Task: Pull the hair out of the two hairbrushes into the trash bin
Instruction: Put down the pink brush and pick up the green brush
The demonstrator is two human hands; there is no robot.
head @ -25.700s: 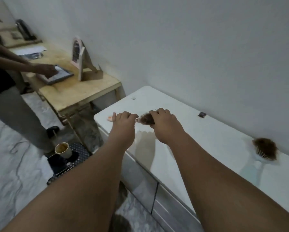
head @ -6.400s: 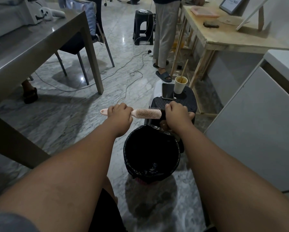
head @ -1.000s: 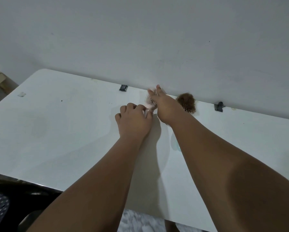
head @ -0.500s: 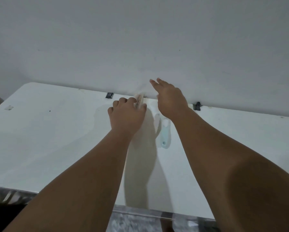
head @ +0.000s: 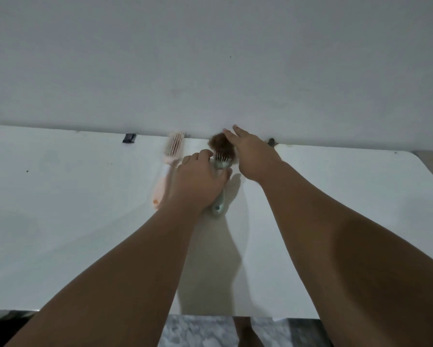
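Plain white wall rises behind the surface; light is dim and flat. The surface is white with rounded back corners, and its back edge is tight to the wall. Left black clip and right black clip sit at the surface's back edge. Grey marbled floor shows below the surface's near edge.

Both bare forearms reach far. The left hand, palm down, curls its fingers round the green brush. The right hand, just beside it, stretches straight fingers farther.
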